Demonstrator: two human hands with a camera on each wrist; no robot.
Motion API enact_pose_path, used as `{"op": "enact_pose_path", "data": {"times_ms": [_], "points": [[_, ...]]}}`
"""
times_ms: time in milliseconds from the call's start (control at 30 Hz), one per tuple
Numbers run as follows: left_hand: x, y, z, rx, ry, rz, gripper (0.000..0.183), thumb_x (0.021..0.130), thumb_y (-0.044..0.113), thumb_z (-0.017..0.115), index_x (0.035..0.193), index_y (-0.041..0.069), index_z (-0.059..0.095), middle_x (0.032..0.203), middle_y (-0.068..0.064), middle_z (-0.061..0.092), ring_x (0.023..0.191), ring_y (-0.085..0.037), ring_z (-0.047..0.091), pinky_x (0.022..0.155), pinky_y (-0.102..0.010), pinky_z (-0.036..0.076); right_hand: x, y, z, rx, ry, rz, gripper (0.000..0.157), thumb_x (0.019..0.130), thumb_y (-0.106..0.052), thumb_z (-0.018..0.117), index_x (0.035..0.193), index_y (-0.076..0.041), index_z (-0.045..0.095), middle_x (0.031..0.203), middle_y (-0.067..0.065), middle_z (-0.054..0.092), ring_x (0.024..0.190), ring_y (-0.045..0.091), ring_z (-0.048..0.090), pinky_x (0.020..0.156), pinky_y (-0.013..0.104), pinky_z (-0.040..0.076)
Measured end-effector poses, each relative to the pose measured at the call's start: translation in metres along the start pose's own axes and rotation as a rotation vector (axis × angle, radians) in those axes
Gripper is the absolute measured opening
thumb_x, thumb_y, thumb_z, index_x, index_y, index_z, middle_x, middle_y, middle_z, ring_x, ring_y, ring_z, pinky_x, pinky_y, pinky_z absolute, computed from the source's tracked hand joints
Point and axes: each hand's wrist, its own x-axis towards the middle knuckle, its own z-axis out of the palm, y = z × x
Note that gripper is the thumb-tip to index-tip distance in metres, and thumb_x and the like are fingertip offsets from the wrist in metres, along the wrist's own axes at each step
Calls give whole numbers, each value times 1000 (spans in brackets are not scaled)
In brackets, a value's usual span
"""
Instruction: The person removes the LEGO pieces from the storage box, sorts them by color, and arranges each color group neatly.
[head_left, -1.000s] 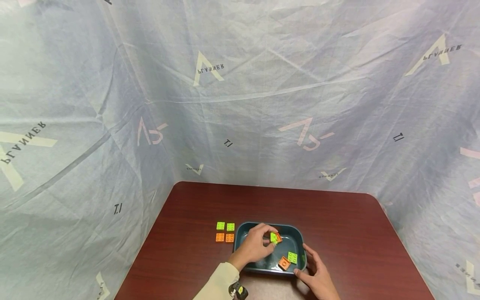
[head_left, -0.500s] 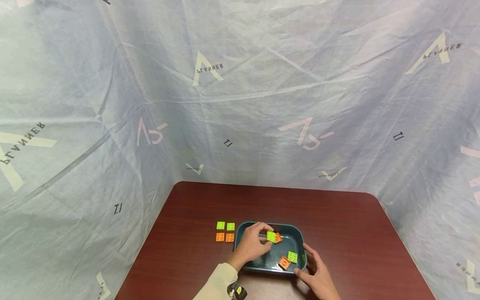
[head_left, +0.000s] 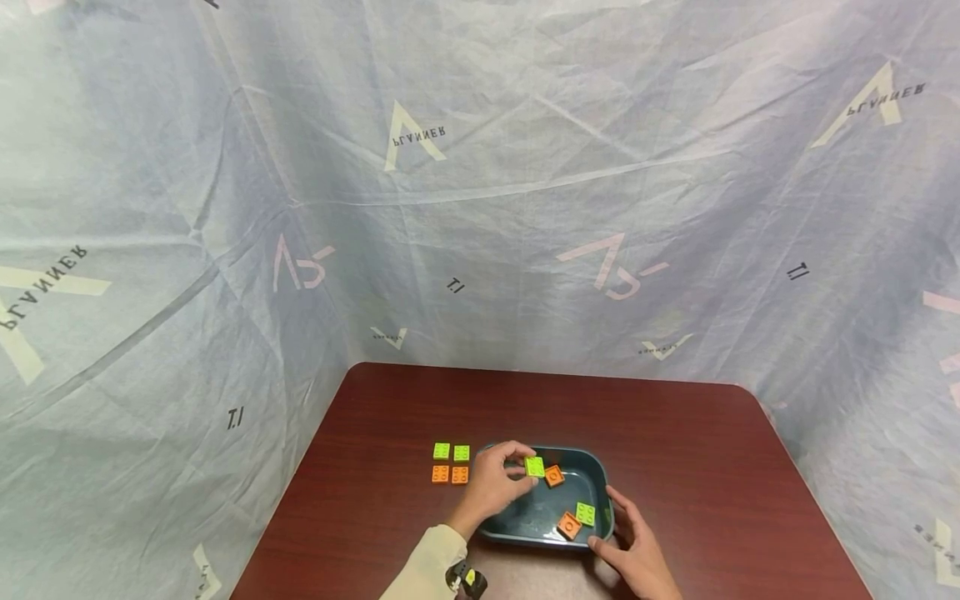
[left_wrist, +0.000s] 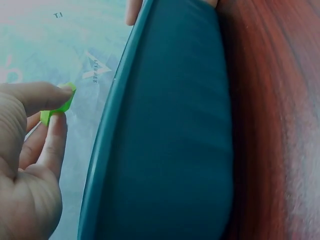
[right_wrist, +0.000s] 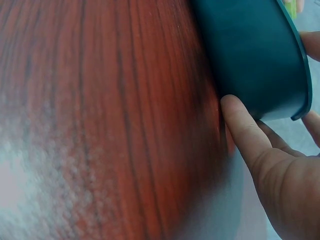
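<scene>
Fingers of your left hand pinch the lime-green studded plastic brick above the dark-teal rectangular tray near its far edge, your right hand spread at its near-right corner; the brick's likely light and stiff, so hold opposite sides.

Head view: left grip covering left end of tray; lettering low on sheet showing too small to read. Left wrist view: fingers masking part of green brick, tray wall hiding loose bricks. Right wrist view: right grip being cropped, surface blurring along edge, green sliver probably being same brick.
</scene>
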Motion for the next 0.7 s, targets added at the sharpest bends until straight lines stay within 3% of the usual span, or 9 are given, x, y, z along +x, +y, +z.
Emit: {"op": "enact_pose_path", "data": {"times_ms": [233, 467, 700], "points": [[0, 0, -13, -35, 34, 9, 36, 85, 6, 88, 117, 18, 76, 112, -2, 69, 102, -12, 71, 88, -31, 64, 0, 1, 0, -3, -3, -8, 91, 86, -20, 89, 162, -19, 38, 151, 27, 56, 134, 44, 61, 105, 51, 55], [1, -1, -28, -24, 74, 6, 40, 85, 6, 88, 124, 10, 77, 122, -2, 70, 109, -18, 72, 89, -26, 62, 2, 2, 0, -4, -3, -19, 92, 85, -21, 90, 162, -19, 39, 149, 26, 58, 133, 42, 62, 101, 42, 55], [0, -7, -44, -8, 129, -14, 40, 86, 9, 88, 124, 14, 78, 118, -4, 73, 106, -21, 76, 88, -23, 62, -1, -2, -2, -9, -10, -8, 91, 85, -21, 89, 162, -19, 40, 153, 27, 55, 136, 45, 60, 103, 42, 55]]}}
